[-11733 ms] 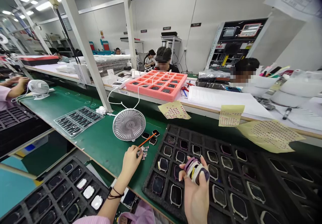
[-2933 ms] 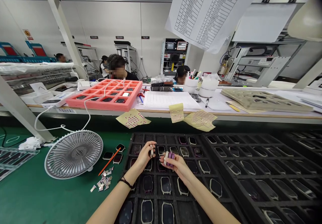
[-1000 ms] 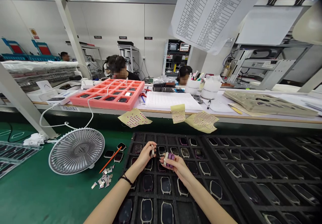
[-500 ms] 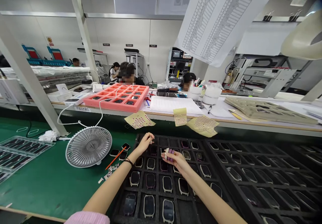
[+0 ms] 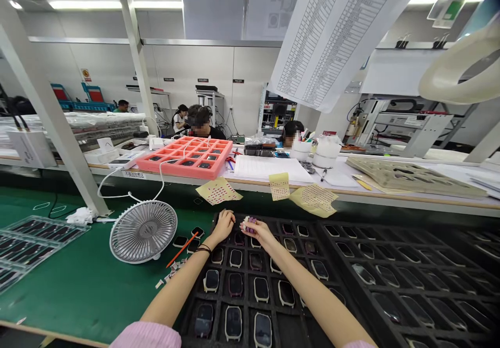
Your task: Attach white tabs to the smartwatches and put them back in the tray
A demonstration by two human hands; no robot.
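A black compartment tray [image 5: 281, 322] lies in front of me, with rectangular watch-like pieces in many of its cells. My left hand [image 5: 224, 225] is over the tray's far left corner, palm down with its fingers bent; whatever its fingertips hold is too small to make out. Beside it on the right, my right hand [image 5: 258, 231] grips a small stack of purple and white pieces [image 5: 249, 225] between thumb and fingers, above the back rows. One watch piece with a pale frame [image 5: 233, 323] sits in the near row.
Left of the tray are a round grey fan [image 5: 144, 231], an orange stick [image 5: 182, 249] and small white bits. More black trays [image 5: 394, 290] lie to the right. A shelf behind holds a pink tray [image 5: 183, 168]; yellow sticker sheets [image 5: 314, 199] hang from its edge.
My right hand has moved left and slightly away from me with the purple and white pieces, closer to my left hand. The view has tilted up a little.
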